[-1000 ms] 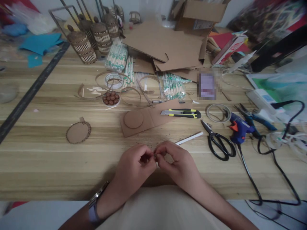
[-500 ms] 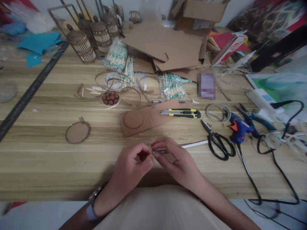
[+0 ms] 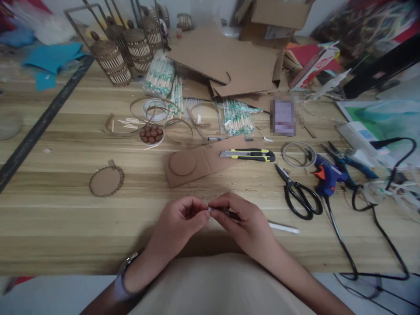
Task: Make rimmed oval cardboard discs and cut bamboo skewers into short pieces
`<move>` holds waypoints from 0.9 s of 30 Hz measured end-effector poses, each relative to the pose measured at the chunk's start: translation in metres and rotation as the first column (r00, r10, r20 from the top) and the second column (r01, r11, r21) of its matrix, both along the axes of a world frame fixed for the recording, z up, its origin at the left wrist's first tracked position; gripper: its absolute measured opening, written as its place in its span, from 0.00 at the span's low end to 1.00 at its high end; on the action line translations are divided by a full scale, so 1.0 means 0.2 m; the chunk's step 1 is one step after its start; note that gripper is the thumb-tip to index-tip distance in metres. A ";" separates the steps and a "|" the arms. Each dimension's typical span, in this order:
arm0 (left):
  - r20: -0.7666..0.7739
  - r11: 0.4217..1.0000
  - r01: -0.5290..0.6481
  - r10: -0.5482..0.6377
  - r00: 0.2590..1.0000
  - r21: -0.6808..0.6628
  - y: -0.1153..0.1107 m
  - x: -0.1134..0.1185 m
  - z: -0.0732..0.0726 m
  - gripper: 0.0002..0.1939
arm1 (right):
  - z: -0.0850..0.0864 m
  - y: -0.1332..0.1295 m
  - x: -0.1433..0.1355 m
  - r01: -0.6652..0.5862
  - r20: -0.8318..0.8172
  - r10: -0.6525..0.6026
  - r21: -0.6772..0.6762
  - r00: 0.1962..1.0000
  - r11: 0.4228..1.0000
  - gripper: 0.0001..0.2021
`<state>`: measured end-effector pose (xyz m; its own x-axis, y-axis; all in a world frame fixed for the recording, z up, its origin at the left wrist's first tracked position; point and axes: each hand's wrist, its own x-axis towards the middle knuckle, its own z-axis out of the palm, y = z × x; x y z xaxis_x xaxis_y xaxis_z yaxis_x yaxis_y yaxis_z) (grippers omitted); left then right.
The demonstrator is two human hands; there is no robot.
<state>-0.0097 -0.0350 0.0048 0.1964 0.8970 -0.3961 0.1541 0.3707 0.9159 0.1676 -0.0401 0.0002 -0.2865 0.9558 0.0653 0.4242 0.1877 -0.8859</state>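
My left hand (image 3: 183, 218) and my right hand (image 3: 243, 221) meet fingertip to fingertip above the front of the table. Between them is the end of a thin strip (image 3: 284, 227), dark on one side and white on the other, which passes under my right palm and sticks out to the right. Both hands pinch its near end. Beyond the hands lies a cardboard piece (image 3: 210, 162) bearing a cardboard disc (image 3: 182, 163), with a yellow-black cutter (image 3: 251, 155) on its right part. A round cardboard piece with a braided rim (image 3: 105, 180) rests at the left.
Black-handled scissors (image 3: 302, 199), a blue glue gun (image 3: 330, 177) with its cable and pliers (image 3: 351, 164) lie at the right. Behind are a bowl of brown balls (image 3: 151, 134), a tape roll (image 3: 155, 110), bagged sticks (image 3: 238, 118), cardboard sheets (image 3: 226, 61) and lantern-like objects (image 3: 111, 61).
The strip's free end has swung down towards me, away from the scissors. My right hand has shifted slightly, and both hands still pinch the strip.
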 end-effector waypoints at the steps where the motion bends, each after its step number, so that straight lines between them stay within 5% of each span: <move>1: -0.006 1.000 -0.004 0.003 1.000 -0.004 0.00 0.00 0.00 0.07 | 0.00 0.00 0.00 -0.006 0.014 0.006 0.012 1.000 1.000 0.05; 13: -0.027 1.000 0.001 -0.002 1.000 -0.006 0.00 0.00 0.00 0.06 | 0.01 -0.02 0.01 -0.078 0.102 0.060 0.188 0.993 0.979 0.06; 27: 0.048 0.998 -0.001 0.004 0.999 -0.055 0.00 0.00 0.00 0.08 | 0.00 -0.02 0.02 -0.049 0.083 0.033 0.198 0.996 0.979 0.06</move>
